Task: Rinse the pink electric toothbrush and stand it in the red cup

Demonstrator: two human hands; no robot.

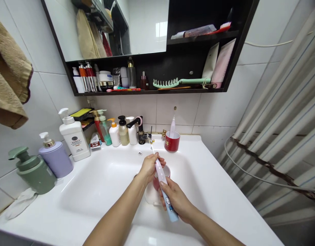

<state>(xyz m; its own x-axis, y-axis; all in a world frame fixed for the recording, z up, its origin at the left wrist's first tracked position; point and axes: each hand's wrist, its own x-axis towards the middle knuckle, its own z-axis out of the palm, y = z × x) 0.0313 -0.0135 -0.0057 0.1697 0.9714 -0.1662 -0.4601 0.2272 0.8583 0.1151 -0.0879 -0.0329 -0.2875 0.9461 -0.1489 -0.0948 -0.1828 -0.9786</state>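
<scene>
Both of my hands are on an electric toothbrush [161,175], pink toward the neck and light blue at the base, tilted over the white sink [106,184]. My left hand [148,166] pinches it near the brush head, which points toward the black faucet [141,131]. Lower down, my right hand [176,198] is wrapped round the handle, beside a cartoon figure printed on it. Beneath my hands, a red and white cup [167,171] is partly hidden in the basin. Another red cup [172,143] on the back ledge holds a pink toothbrush [173,126].
Pump bottles, including a purple one [56,159] and a green one [36,172], line the left and back of the counter. A dark shelf [147,91] with toiletries hangs above. White pipes [283,112] stand at right; a brown towel [9,71] hangs at left.
</scene>
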